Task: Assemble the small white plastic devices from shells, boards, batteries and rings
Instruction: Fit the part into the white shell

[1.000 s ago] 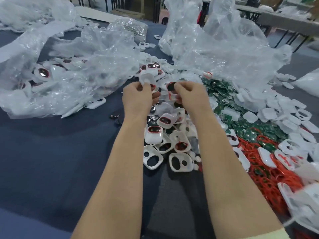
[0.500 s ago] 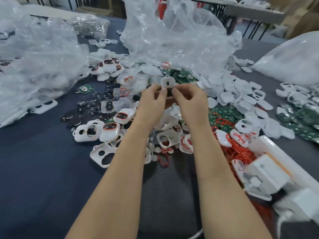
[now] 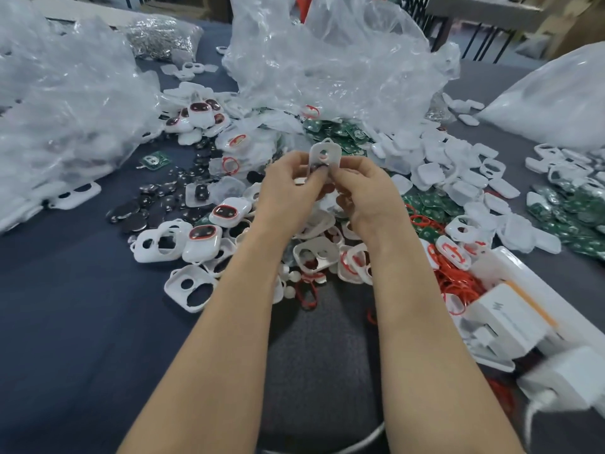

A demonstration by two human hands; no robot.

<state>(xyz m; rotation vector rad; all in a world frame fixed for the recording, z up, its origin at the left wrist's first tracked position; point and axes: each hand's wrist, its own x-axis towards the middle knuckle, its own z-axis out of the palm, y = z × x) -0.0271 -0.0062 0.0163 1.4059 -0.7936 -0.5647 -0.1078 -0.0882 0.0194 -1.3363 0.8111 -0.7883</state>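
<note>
Pinching a small white plastic shell with round holes upright between left hand and right hand, above the heaped parts on the dark blue bench, red rubber rings to the right

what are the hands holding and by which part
A white shell, pinched at its lower end by the left hand and the right hand; its top sticks up free.
</note>
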